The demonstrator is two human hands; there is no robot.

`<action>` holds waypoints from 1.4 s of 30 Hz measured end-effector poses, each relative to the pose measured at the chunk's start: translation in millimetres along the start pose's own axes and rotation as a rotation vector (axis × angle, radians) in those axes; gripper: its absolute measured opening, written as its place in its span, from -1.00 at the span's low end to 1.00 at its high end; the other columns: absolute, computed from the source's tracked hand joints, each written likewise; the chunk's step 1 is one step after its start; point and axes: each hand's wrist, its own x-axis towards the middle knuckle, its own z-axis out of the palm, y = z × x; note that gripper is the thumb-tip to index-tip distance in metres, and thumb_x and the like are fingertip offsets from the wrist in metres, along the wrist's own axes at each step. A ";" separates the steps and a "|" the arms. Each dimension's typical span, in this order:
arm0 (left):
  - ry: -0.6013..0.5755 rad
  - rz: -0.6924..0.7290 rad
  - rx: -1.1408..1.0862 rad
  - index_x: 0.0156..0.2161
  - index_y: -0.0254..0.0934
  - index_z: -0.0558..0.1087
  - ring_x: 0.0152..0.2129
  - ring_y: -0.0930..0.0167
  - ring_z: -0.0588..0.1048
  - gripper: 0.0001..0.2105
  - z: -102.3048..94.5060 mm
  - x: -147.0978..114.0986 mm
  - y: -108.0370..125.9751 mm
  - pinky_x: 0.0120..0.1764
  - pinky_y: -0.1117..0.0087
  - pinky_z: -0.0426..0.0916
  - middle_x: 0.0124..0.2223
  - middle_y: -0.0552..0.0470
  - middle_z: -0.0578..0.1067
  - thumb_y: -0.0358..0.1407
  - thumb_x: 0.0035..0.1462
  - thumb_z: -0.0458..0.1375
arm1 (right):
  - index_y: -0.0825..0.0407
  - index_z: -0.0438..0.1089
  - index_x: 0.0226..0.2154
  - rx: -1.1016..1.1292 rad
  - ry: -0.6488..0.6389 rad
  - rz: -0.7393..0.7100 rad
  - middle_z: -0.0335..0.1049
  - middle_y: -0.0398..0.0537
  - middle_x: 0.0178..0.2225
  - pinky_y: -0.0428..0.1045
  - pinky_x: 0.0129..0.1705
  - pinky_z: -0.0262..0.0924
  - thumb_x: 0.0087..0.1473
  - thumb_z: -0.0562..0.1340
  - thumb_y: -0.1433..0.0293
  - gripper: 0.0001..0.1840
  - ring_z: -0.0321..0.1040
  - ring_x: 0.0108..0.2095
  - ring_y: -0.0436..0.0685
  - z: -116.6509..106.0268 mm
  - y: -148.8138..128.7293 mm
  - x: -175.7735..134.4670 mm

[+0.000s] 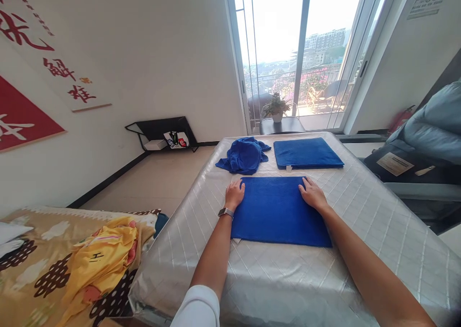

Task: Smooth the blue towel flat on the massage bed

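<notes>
A blue cloth, looking like a towel, lies spread as a flat rectangle on the silvery quilted cover. My left hand, with a watch on its wrist, rests at the towel's far left corner. At the far right corner is my right hand, its fingers lying along the edge and thumb apart. Neither hand lifts the cloth. Beyond it sits a folded stack of blue towels with a white tag at its near edge. To the left of that stack lies a crumpled blue towel.
The silvery cover wraps a bed-like surface. At left, a patterned bedspread carries a yellow garment. A black frame rack stands by the wall. Dark furniture with a grey padded bundle is at right; a potted plant stands ahead.
</notes>
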 end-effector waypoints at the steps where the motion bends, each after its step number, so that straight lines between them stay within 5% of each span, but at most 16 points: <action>1: 0.000 -0.029 -0.017 0.18 -0.26 0.41 0.15 0.25 0.36 -0.62 -0.2 0.9 -0.3 0.21 0.21 0.13 0.19 -0.12 0.45 -0.22 0.37 -0.05 | 0.15 0.10 0.34 0.015 0.011 0.018 -0.04 0.12 0.39 0.09 0.33 -0.08 0.32 -0.09 0.18 -0.35 -0.03 0.35 0.22 -1.5 0.3 1.5; 9: -0.046 -0.228 -0.092 0.12 -0.17 0.49 0.09 0.13 0.40 -0.64 -5.4 36.4 -7.8 0.10 0.12 0.24 0.17 -0.14 0.47 -0.17 0.31 0.03 | 0.06 0.38 0.15 0.095 0.075 0.175 0.29 0.19 0.18 0.13 0.18 0.14 0.29 -0.03 0.21 -0.47 0.25 0.16 0.31 -22.7 7.4 34.1; 16: -0.159 -0.144 -0.223 -0.17 -0.24 0.62 -0.19 0.26 0.56 -0.77 -2.2 73.4 -26.9 -0.12 0.34 0.37 -0.17 -0.08 0.63 -0.20 0.13 0.23 | -0.06 0.48 0.00 0.152 0.087 0.181 0.36 0.10 0.07 0.12 0.04 0.23 0.28 -0.03 0.07 -0.48 0.38 0.02 0.29 -17.9 17.4 47.3; 24: -0.256 -0.035 -0.292 -0.28 -0.30 0.60 -0.32 0.31 0.55 -0.81 -0.7 81.0 -40.0 -0.22 0.38 0.39 -0.29 -0.03 0.61 -0.23 0.05 0.25 | -0.09 0.50 -0.11 0.109 0.029 0.074 0.39 0.06 0.02 0.07 -0.05 0.26 0.23 0.07 0.07 -0.59 0.42 -0.05 0.25 -19.6 29.2 53.9; 31: -0.264 -0.009 -0.229 -0.32 -0.32 0.58 -0.29 0.30 0.53 -0.85 -9.5 80.8 -28.8 -0.17 0.35 0.39 -0.25 -0.07 0.58 -0.27 0.04 0.24 | -0.06 0.49 -0.24 0.187 0.031 0.011 0.52 0.01 -0.11 0.04 -0.07 0.25 0.17 0.14 0.13 -0.69 0.45 -0.09 0.23 -20.4 41.2 61.0; 42: -0.256 0.006 -0.313 -0.30 -0.27 0.52 -0.33 0.34 0.54 -0.88 -19.9 78.6 -24.8 -0.25 0.40 0.41 -0.35 0.03 0.57 -0.33 -0.01 0.27 | -0.09 0.50 -0.15 0.211 0.011 -0.003 0.54 -0.05 -0.10 0.02 -0.06 0.25 0.18 0.15 0.11 -0.67 0.44 -0.09 0.21 -23.9 33.0 55.8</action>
